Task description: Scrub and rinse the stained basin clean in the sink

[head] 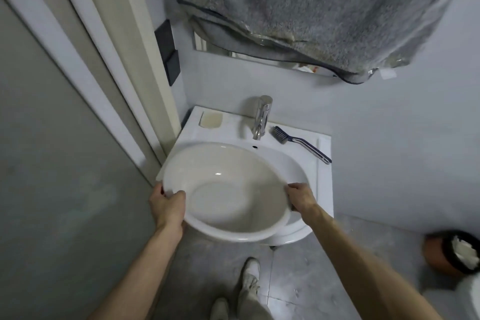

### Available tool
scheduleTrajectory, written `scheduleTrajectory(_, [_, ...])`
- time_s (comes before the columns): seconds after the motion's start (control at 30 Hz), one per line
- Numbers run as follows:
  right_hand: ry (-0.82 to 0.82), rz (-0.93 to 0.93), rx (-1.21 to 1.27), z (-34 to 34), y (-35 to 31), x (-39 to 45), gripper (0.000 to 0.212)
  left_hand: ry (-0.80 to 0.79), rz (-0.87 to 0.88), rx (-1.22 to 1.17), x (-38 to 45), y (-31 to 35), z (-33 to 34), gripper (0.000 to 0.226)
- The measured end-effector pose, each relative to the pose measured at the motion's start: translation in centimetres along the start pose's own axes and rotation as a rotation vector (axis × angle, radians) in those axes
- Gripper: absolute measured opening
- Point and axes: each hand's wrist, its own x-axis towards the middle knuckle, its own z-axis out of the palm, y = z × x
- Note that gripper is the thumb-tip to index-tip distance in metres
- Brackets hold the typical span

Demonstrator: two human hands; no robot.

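Note:
A round white plastic basin (223, 189) with a greyish inside is held over the left and front part of the white sink (293, 166). My left hand (167, 206) grips its near left rim, thumb over the edge. My right hand (301, 200) grips the right rim. The basin tilts slightly toward me and covers much of the sink bowl. A dark blue scrub brush (301, 143) lies on the sink ledge to the right of the chrome tap (262, 117).
A beige soap bar (211, 119) sits at the sink's back left corner. A grey towel (324, 8) hangs over the mirror above. A door frame (124, 73) stands close on the left. An orange waste bin (452, 254) is on the floor at right.

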Motion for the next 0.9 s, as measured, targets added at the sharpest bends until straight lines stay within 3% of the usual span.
scheduleTrajectory(0.13, [0.047,0.012,0.006,-1.7,0.0,-0.2,0.025,-0.123,-0.072,0.242,3.5,-2.6,1.8,0.013])
scheduleTrajectory(0.23, [0.081,0.007,0.045,-2.4,-0.4,0.8,0.022,-0.216,-0.120,0.417,6.1,-3.4,3.6,0.021])
scheduleTrajectory(0.33, [0.045,0.043,0.079,-2.7,-1.2,1.9,0.032,-0.304,-0.138,0.505,8.0,-3.4,5.2,0.027])
scheduleTrajectory(0.57, [-0.064,0.143,0.111,-1.8,-1.3,4.2,0.034,-0.261,-0.085,0.703,9.7,-5.0,7.6,0.032])
scheduleTrajectory(0.7, [-0.127,0.206,0.105,-2.0,-0.5,4.6,0.038,-0.340,-0.108,0.737,10.8,-6.7,7.5,0.041])
scheduleTrajectory(0.9, [-0.153,0.259,-0.065,-1.8,-1.6,4.4,0.022,-0.512,-0.146,0.848,11.7,-5.0,7.1,0.041])
